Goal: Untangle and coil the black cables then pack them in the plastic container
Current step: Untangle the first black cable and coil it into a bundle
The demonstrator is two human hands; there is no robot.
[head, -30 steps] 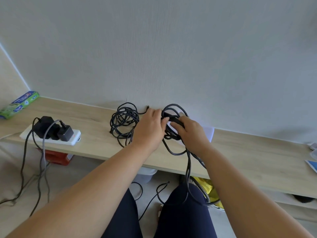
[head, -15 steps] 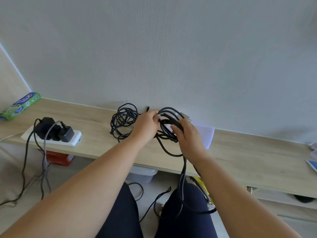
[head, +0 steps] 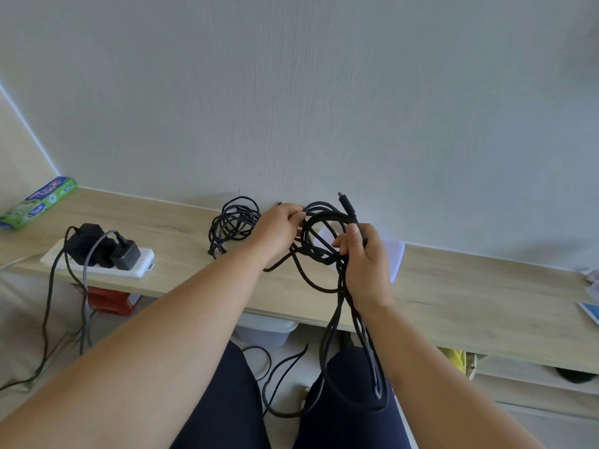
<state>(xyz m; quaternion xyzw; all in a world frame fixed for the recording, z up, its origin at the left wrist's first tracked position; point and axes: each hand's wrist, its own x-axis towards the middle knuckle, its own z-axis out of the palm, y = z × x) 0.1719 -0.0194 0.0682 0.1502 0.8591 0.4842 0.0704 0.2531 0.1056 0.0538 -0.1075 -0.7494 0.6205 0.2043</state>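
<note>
A tangled black cable (head: 324, 241) is lifted above the wooden shelf (head: 181, 241). My left hand (head: 278, 231) pinches its loops at the left side. My right hand (head: 366, 260) grips the strands on the right, with the plug end (head: 345, 202) sticking up past my fingers. Long loops hang from my right hand down over my lap. A second coiled black cable (head: 231, 223) lies on the shelf by the wall, left of my left hand. A clear plastic container (head: 393, 257) sits on the shelf, mostly hidden behind my right hand.
A white power strip (head: 136, 267) with black chargers lies on the shelf at left, its wires dropping to the floor. A green box (head: 39, 202) is at the far left. A white bin (head: 269, 330) stands under the shelf. Papers (head: 591, 299) lie at the right edge.
Both hands have lifted the tangled cable up off the shelf and pulled it apart. The plug end now sticks up, and the hanging loops have swung lower over my lap.
</note>
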